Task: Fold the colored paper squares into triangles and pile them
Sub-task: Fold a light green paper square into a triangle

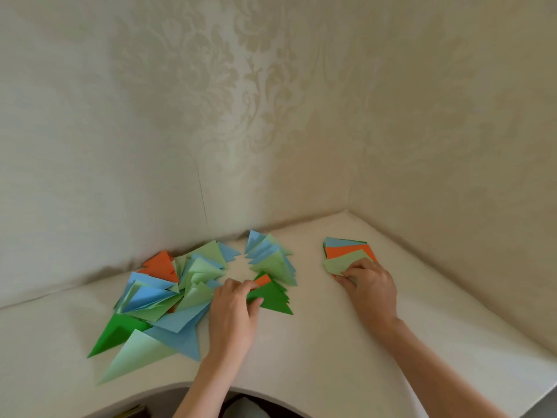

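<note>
A: Where are the papers now?

B: The unfolded squares are in a small stack (346, 251) on the right part of the white tabletop (316, 342), near the corner of the wall; on top lies a light green square (340, 263), under it an orange one and a blue one show at the edges.

A: And the right hand?

B: The right hand (372, 285) is on the near edge of this stack; its fingers (351, 273) are curled and pinch the light green square at its near corner.

A: What does the left hand do?

B: The left hand (233, 309) is in the middle; its fingers are bent and hold a dark green triangle (272, 300) by its left corner; the thumb presses on the green paper; an orange triangle (263, 279) touches the fingertips from behind, but I cannot tell if it is also held.

A: The finished triangles?

B: Most lie in a loose big pile (162, 294) left of the left hand, blue, light green, dark green and orange mixed, many half open and standing up; a smaller group (271, 254) of blue and light green triangles is just behind the dark green one, near the wallpapered wall (271, 116).
</note>
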The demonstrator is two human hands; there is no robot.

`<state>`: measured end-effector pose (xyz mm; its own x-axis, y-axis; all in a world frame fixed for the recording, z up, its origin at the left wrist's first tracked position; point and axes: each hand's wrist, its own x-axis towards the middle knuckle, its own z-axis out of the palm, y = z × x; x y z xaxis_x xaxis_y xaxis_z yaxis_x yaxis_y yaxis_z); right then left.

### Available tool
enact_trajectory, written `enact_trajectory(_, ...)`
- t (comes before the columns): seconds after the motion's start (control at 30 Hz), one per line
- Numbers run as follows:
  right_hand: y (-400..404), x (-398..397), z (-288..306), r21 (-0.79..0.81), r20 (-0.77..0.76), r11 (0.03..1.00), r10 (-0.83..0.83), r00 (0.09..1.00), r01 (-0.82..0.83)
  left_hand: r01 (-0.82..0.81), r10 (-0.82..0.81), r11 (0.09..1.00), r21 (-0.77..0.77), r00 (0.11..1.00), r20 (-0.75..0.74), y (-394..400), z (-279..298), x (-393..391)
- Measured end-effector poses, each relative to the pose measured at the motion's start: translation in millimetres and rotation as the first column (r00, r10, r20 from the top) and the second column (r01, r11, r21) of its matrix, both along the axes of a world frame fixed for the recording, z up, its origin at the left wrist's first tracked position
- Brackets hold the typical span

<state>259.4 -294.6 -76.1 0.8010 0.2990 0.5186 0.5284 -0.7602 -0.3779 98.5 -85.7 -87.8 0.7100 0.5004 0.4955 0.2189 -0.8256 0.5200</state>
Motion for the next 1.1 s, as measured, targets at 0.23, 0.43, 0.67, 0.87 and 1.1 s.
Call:
enact_trajectory(0.23, -22, -12, 5, 0.058, 0.197, 0.997, 0.046, 0.979, -0.058, 0.006, -0.009, 0.999, 0.041, 0.997, 0.076, -11, 6, -2)
enact_trajectory(0.43, -38, -51, 24, 0.040, 0.377, 0.990, 0.113, 0.919, -0.139, 0.133, -0.113, 0.984, -0.114, 0.980, 0.166, -44, 16, 2)
enact_trajectory(0.67, -54, -79, 3, -0.088, 0.264, 0.978, 0.208, 0.942, -0.192, 0.297, -0.265, 0.947, -0.126, 0.939, 0.218, -78, 13, 7)
enact_trajectory(0.87, -55, -82, -10, -0.082, 0.073, 0.967, 0.247, 0.966, -0.241, 0.513, -0.499, 0.843, -0.159, 0.858, 0.121, -100, 1, 12)
enact_trajectory(1.1, -57, -76, -7, 0.068, -0.157, 0.960, 0.277, 0.948, -0.270, 0.517, -0.514, 0.838, -0.173, 0.855, 0.066, -99, -4, 19)
